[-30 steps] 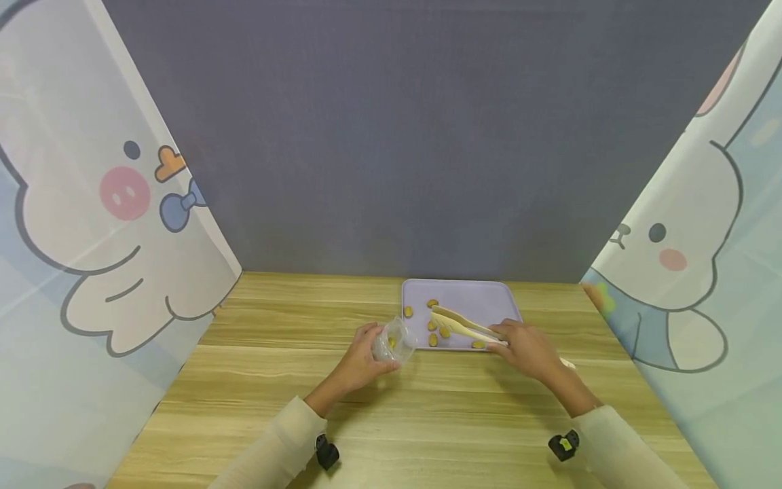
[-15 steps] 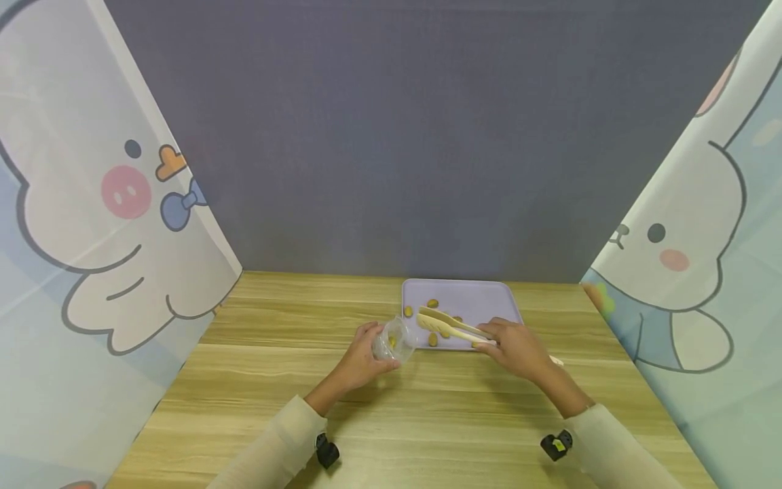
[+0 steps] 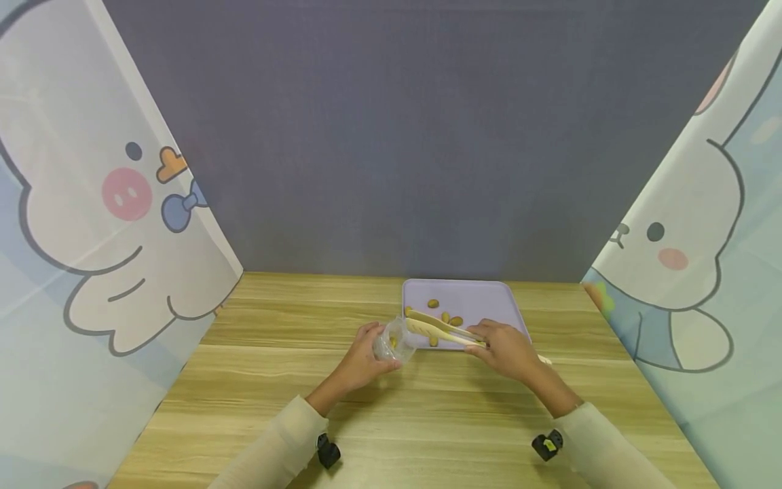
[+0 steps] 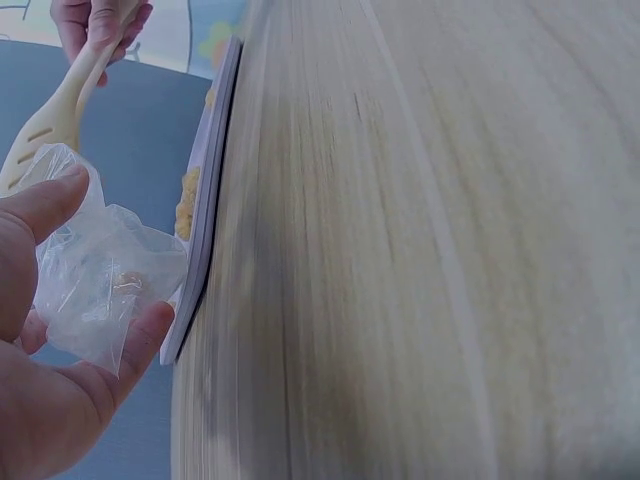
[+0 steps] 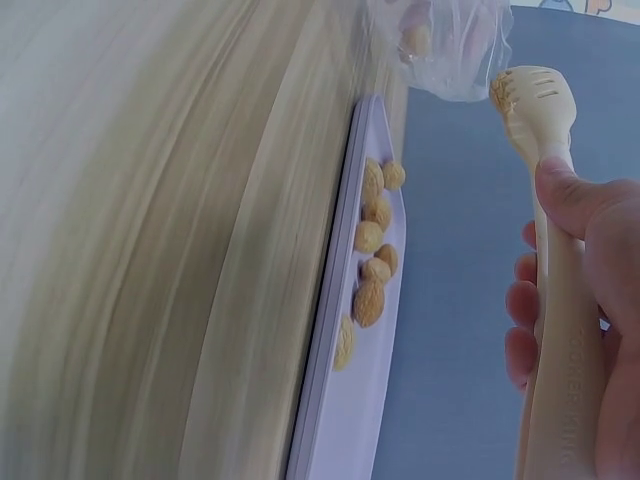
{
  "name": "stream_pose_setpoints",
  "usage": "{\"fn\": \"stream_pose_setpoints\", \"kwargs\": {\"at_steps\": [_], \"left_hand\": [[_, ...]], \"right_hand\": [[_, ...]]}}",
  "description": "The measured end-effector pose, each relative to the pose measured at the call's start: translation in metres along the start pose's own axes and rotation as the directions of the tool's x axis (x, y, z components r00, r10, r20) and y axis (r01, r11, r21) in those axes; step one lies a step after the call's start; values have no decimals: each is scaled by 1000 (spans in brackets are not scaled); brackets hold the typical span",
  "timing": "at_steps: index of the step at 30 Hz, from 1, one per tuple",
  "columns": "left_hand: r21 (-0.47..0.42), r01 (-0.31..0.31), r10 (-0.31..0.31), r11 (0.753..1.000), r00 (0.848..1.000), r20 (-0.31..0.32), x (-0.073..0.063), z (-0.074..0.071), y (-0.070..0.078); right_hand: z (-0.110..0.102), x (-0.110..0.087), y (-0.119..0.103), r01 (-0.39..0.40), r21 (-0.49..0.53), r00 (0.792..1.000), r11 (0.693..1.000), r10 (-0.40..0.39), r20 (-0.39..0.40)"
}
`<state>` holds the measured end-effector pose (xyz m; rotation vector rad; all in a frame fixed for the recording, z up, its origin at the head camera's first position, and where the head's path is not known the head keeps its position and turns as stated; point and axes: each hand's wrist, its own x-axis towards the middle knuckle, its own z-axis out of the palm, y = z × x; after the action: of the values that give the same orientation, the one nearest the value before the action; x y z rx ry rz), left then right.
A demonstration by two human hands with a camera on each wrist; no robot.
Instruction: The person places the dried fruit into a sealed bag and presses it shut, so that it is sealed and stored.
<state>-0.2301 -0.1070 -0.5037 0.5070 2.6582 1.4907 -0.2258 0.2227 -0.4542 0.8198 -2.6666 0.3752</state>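
My left hand (image 3: 357, 365) holds a clear plastic bag (image 3: 391, 346) with its mouth held wide, tilted toward the tray. A tan nut (image 4: 128, 283) shows through the film. In my right hand (image 3: 507, 350) are cream plastic tongs (image 5: 560, 330), the thumb pressing one arm and the fingers curled behind the other. The slotted tips pinch a wrinkled, walnut-like nut (image 5: 499, 92) right beside the bag's mouth. Below the tongs, several similar nuts (image 5: 369, 302) lie on the pale purple tray (image 3: 479, 299); the tongs cover part of them in the head view.
The tray stands at the back of the wood-grain table (image 3: 293, 380), close to a dark grey panel (image 3: 391, 149). Cartoon-print sheets (image 3: 67, 339) flank the table on both sides. Each sleeve carries a black wrist camera (image 3: 328, 451).
My right hand has moved the tongs left and slightly down across the tray, from over the nuts to the bag's mouth. The left hand and bag have stayed nearly still.
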Motion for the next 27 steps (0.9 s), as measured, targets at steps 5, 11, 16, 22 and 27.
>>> {"fn": "stream_pose_setpoints", "kwargs": {"at_steps": [5,11,16,22,27], "left_hand": [[-8,5,-5,1000,1000,-4,1,1,-1],[2,3,-3,1000,1000,-1,0,1,0],[1,6,-6,1000,1000,-1,1,2,0],[-5,-1,1,1000,1000,5,0,2,-1],[-16,-4,4,1000,1000,13,0,2,-3]], "right_hand": [[1,2,-4,15,2,1000,1000,-15,13],[2,3,-6,22,-1,999,1000,-22,30],[3,2,-9,26,13,999,1000,-26,22],[1,2,-11,-4,49,999,999,2,43],[-2,2,-11,-36,63,998,997,33,47]]}}
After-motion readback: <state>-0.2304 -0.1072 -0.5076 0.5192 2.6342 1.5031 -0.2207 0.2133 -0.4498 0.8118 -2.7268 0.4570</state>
